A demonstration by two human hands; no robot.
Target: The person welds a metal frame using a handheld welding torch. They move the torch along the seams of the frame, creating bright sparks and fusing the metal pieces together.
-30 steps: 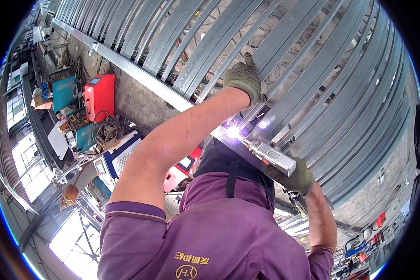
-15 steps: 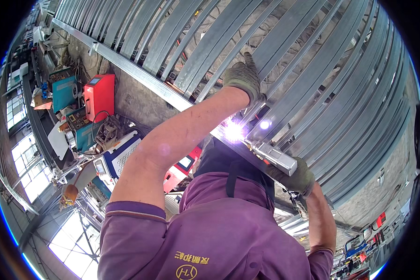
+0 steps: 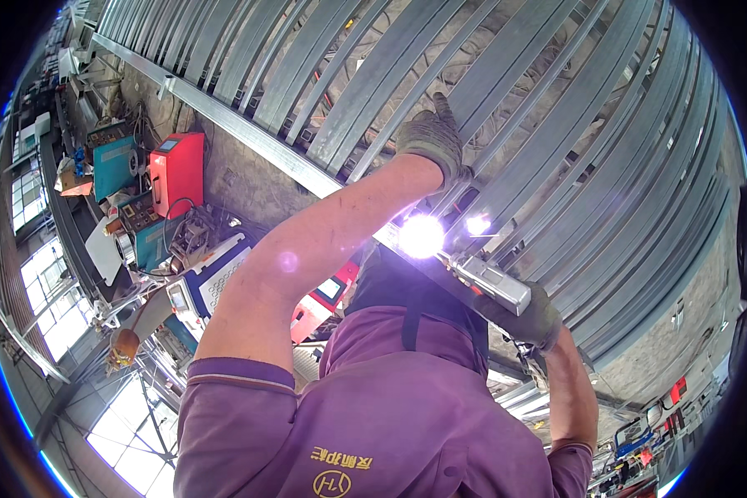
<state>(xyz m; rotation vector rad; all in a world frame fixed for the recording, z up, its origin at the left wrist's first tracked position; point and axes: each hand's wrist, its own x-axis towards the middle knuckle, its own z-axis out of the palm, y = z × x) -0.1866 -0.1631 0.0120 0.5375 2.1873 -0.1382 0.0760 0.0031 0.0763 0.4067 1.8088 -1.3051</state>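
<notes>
Right hand [image 3: 535, 319]: is clamping silver torch [image 3: 495, 284]; glare [image 3: 422, 236] is blazing at near edge of slatted frame [image 3: 249, 133]. Left hand [image 3: 430, 139]: is lying apart, hold unclear. Hazard: torch slipping could be burning left hand.

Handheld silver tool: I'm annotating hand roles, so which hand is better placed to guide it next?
Probably the right hand: it grips the silver tool, whose front end points toward the bright glare. The left hand lies over the metal bars, apart from the tool.
</notes>
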